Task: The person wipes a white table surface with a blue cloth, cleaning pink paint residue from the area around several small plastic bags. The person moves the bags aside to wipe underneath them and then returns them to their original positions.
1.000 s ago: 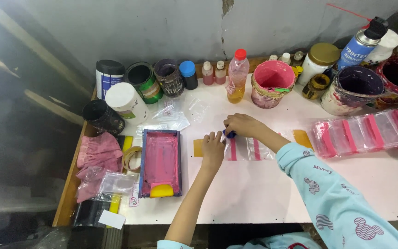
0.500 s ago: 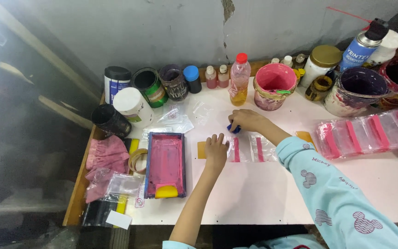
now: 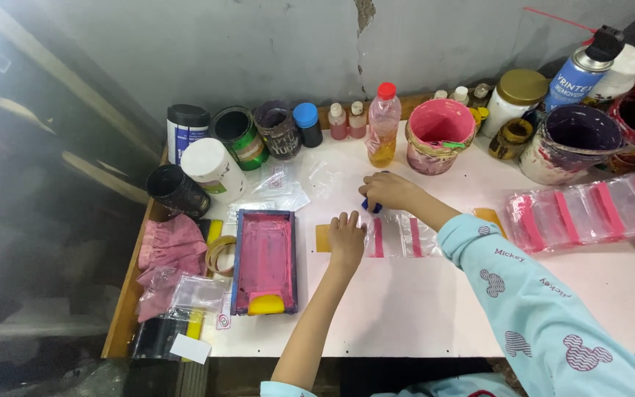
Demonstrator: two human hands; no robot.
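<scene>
My left hand (image 3: 346, 237) lies flat, fingers apart, pressing down the left end of some clear plastic pouches (image 3: 398, 237) with pink stripes on the white table (image 3: 420, 309). A small orange-brown card (image 3: 323, 238) peeks out beside its fingers. My right hand (image 3: 389, 191) is closed around a small blue object (image 3: 367, 206) at the far edge of the pouches. A blue-framed tray smeared with pink ink (image 3: 264, 259), with a yellow scraper at its near end, lies left of my left hand.
Jars, cans and small bottles line the wall: a pink bucket (image 3: 439, 135), a bottle of yellow liquid (image 3: 383, 125), a purple-stained pot (image 3: 570, 141), a blue spray can (image 3: 579, 72). More striped pouches (image 3: 589, 210) lie at right. Pink rags (image 3: 170, 248) and tape roll (image 3: 220, 254) sit at left.
My hands have stayed on the pouches with hardly any shift. The view has moved slightly, so the table sits a little lower and further right in the picture.
</scene>
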